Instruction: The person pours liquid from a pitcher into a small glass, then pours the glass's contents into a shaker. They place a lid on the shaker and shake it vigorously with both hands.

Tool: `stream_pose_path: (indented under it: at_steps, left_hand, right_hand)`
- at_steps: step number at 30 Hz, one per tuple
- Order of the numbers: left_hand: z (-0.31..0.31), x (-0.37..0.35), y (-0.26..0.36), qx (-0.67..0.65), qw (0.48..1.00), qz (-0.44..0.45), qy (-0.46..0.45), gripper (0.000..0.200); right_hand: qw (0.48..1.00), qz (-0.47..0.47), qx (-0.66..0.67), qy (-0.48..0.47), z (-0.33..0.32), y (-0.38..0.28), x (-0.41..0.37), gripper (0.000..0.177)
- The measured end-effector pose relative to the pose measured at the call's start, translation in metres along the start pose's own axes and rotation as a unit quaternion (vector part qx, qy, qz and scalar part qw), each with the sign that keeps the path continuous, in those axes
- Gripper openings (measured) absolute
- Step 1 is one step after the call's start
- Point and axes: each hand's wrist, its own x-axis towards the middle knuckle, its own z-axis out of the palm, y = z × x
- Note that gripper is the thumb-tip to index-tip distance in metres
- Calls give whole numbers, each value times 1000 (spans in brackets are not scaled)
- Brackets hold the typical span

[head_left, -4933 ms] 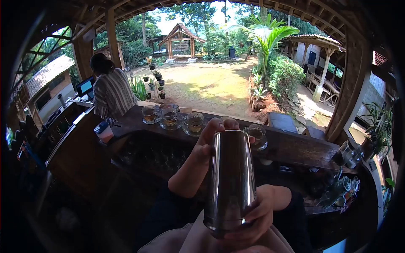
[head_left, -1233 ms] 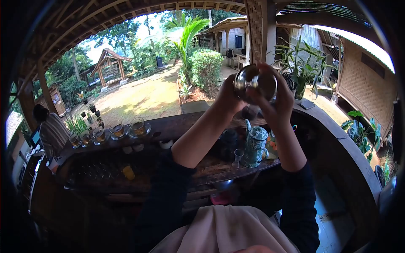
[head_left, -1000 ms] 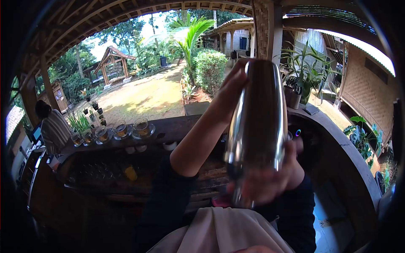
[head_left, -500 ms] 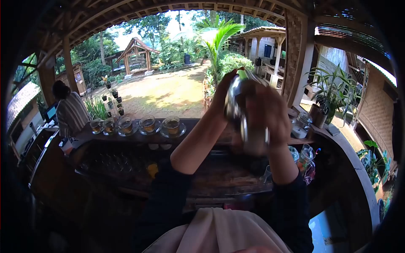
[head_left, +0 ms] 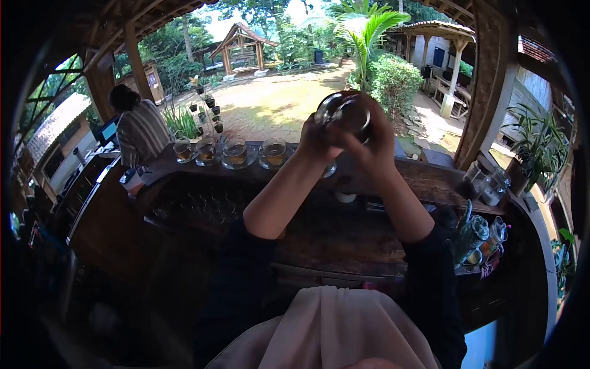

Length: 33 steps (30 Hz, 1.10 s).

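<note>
Both my hands are raised in front of me above the wooden counter [head_left: 424, 184], wrapped round a shiny metal shaker [head_left: 345, 111]. My left hand [head_left: 316, 138] grips its left side, and my right hand [head_left: 376, 132] closes over its right side. The shaker's round end faces me. Behind my forearms, glass cups of brown liquid on saucers stand in a row, among them one cup [head_left: 235, 152] and another cup [head_left: 274, 151]. Part of one saucer [head_left: 330, 169] shows below my hands, the rest hidden by them.
Glass jars [head_left: 491, 186] stand on the counter's right end, near potted plants [head_left: 541, 144]. Below them are a patterned jar [head_left: 473, 232] and a glass pitcher [head_left: 496, 232]. Glasses [head_left: 209, 206] fill the dark lower shelf. A person in a striped shirt [head_left: 144, 132] is at the far left.
The view has turned, so the counter and yard appear shifted right. The shaker has tilted, its round end now towards me, still held in both hands.
</note>
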Motion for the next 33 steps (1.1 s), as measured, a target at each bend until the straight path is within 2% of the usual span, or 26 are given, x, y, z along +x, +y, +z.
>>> stream_pose_path:
  at_steps: [2, 3, 4, 5, 6, 8, 9, 11, 12, 14, 15, 16, 18, 19, 20, 21, 23, 24, 25, 26, 27, 28, 30, 31, 32, 33]
  left_hand:
    - [-6, -11, 12, -12, 999, 38, 17, 48]
    - [-4, -27, 25, -290, 945, -96, -119, 49]
    - [4, -50, 46, -534, 780, -218, -243, 51]
    - [33, -71, 80, -369, 911, -171, -75, 58]
    - [43, -77, 63, -289, 933, 100, -187, 72]
    - [34, -62, 55, -202, 854, 217, -427, 82]
    - [28, -74, 57, -208, 898, 110, -371, 85]
    - [-29, -48, 42, -358, 914, -76, -176, 67]
    - [-67, -31, 28, -419, 884, -181, -103, 61]
    - [-43, -23, 33, -281, 945, -72, 152, 53]
    - [-32, -31, 34, -114, 989, 4, 89, 58]
    - [-11, -44, 52, -111, 990, 9, 81, 58]
    - [27, -84, 90, -418, 882, -211, -55, 60]
    - [32, -83, 78, -346, 912, -18, -221, 63]
    - [38, -80, 66, -249, 877, 176, -372, 66]
    - [28, -77, 67, -190, 884, 179, -389, 69]
    - [10, -71, 68, -333, 903, -33, -269, 58]
    - [-25, -58, 64, -394, 874, -173, -226, 56]
    - [-47, -39, 48, -203, 972, -70, -95, 55]
    - [-55, -25, 36, 4, 999, 38, 38, 55]
    - [-43, -30, 39, -191, 949, -79, 239, 52]
    - [-40, -38, 39, -192, 949, -78, 238, 52]
    - [-38, -58, 40, -376, 910, -115, -129, 53]
    - [2, -76, 53, -520, 791, -224, -232, 59]
    - [41, -87, 76, -335, 924, -156, -99, 67]
    - [48, -85, 65, -272, 933, -2, -235, 70]
  right_hand:
    - [991, -120, -46, -23, 6, -16, 1, 31]
    - [968, -229, -96, -40, 9, -36, -3, 32]
    - [922, -351, -115, -114, 8, -49, -18, 26]
    - [866, -476, -91, -119, 16, -65, -39, 21]
    - [747, -662, -53, -15, 32, -68, -49, 18]
    - [711, -702, 25, 21, 44, -47, -51, 18]
    - [672, -731, 104, 54, 48, -42, -55, 18]
    - [886, -446, -76, -102, 15, -32, -30, 22]
    - [927, -365, -80, -26, 34, -7, -8, 30]
    - [998, 52, 26, 10, 48, 2, 2, 42]
    - [995, -94, -30, -15, 44, -5, 1, 39]
    - [966, -242, -86, -38, 39, -18, -2, 36]
    - [867, -473, -91, -125, 25, -63, -31, 32]
    - [867, -473, -90, -127, 26, -60, -31, 32]
    - [853, -503, -71, -119, 26, -56, -30, 31]
    - [839, -530, -52, -111, 26, -50, -31, 30]
    - [808, -581, -12, -96, 27, -39, -35, 29]
    - [873, -480, -29, -79, 32, -22, -16, 30]
    - [925, -371, -46, -62, 41, 1, 5, 33]
    - [993, -102, 23, -46, 50, 25, 2, 44]
    - [991, 90, 101, -6, 51, 37, 0, 47]
    - [991, 89, 101, -6, 46, 24, -1, 47]
    - [946, -311, -55, -70, 26, -14, -10, 46]
    - [894, -433, -62, -101, 16, -41, -27, 44]
    - [826, -544, -67, -130, 9, -60, -41, 43]
    - [826, -544, -63, -129, 16, -53, -43, 43]
